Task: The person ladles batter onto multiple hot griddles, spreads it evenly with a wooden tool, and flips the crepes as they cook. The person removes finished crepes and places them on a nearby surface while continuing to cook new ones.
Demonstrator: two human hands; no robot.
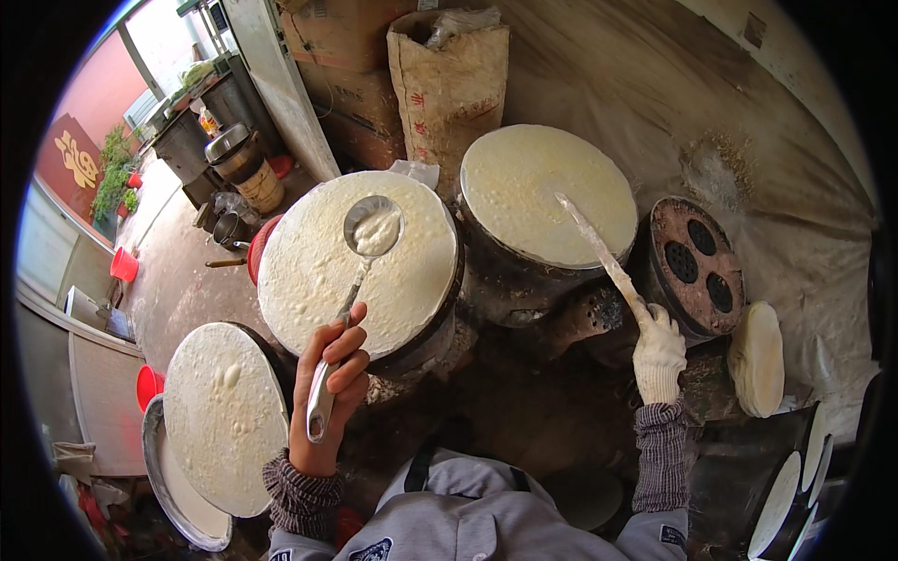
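Observation:
My bare left hand (330, 393) grips the handle of a metal ladle (356, 291). Pale batter (377, 231) lies in the ladle's bowl, which is over a large round flatbread (302, 266) on the middle stove. In my right hand (659, 347), covered by a white knit glove, is a long, batter-crusted wooden spatula (603, 249). Its tip meets a yellowish sheet of batter (519, 168) on the round griddle at the back right. A third round sheet (217, 428), with a few raised bubbles, lies at the lower left beside my left wrist.
Under that third sheet, a metal basin (158, 470) holds pale liquid. To the right stands a stove top with three briquettes (680, 263), near a stack of flatbreads (758, 361). A woven sack (449, 91) and cardboard boxes (351, 91) stand behind. Red buckets (124, 264) dot the left side.

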